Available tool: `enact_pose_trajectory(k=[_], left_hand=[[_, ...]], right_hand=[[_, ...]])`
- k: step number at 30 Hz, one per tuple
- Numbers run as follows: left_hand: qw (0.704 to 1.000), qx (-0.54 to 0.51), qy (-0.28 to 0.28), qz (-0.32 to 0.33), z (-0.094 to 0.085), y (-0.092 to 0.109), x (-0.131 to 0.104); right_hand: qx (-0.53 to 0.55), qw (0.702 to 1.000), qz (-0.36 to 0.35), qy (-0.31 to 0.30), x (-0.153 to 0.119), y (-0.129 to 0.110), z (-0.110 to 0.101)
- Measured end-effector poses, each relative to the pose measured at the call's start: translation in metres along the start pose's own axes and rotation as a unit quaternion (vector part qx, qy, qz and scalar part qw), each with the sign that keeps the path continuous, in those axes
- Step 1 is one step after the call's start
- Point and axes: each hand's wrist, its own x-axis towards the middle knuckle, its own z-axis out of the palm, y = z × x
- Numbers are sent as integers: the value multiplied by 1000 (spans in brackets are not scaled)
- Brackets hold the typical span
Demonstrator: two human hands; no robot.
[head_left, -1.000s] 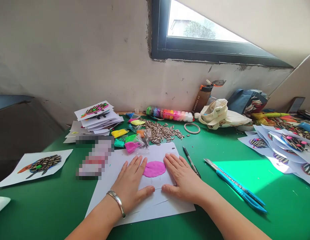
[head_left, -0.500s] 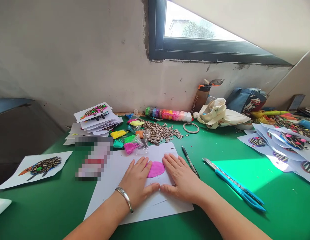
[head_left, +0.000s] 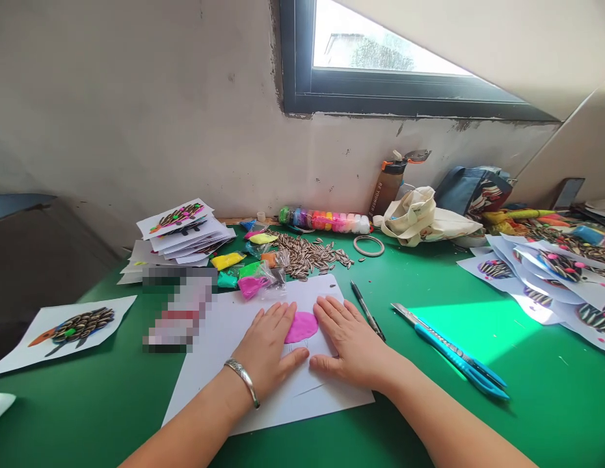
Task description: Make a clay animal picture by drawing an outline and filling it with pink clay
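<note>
Head view: pink clay (head_left: 302, 327) framed by left hand (head_left: 270, 341) and right hand (head_left: 349, 339)

Flat on the white paper (head_left: 200, 364), the pink clay is seen between the hands, and its edges are touched by the fingers. On both hands the fingers are stretched out, thumbs spread; nothing is grasped. Beside the right hand, a black pen (head_left: 368, 312) is laid on the green table (head_left: 112, 416). Behind the paper, striped seeds (head_left: 307, 255) are piled.

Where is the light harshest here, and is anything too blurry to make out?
Head view: the window glares nearly white; sun brightens the green table beside the blue cutter; pixelation hides an item beside the paper; left hand and right hand look fairly sharp.
</note>
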Motion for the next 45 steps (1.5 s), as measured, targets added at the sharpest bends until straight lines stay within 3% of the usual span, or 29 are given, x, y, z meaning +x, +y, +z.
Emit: enact_pose_trajectory(k=[8,20,28,35,39,45], left_hand=[[1000,6,10,6,1,3,1],[999,24,35,34,18,-4,2],[999,-2,40,29,2,-21,-6],[1000,8,-22,8,-8,-27,-4],[1000,4,-23,1,-9,-30,-2],[1000,18,-24,0,-6,-30,-2]], right_hand=[[-3,1000,-6,15,0,2,3],[3,1000,-8,20,-1,2,3],[7,1000,10,19,-1,-2,2],[-12,999,2,46,0,-10,8],[-43,997,0,70,4,-15,10],[-54,998,9,32,6,-19,14]])
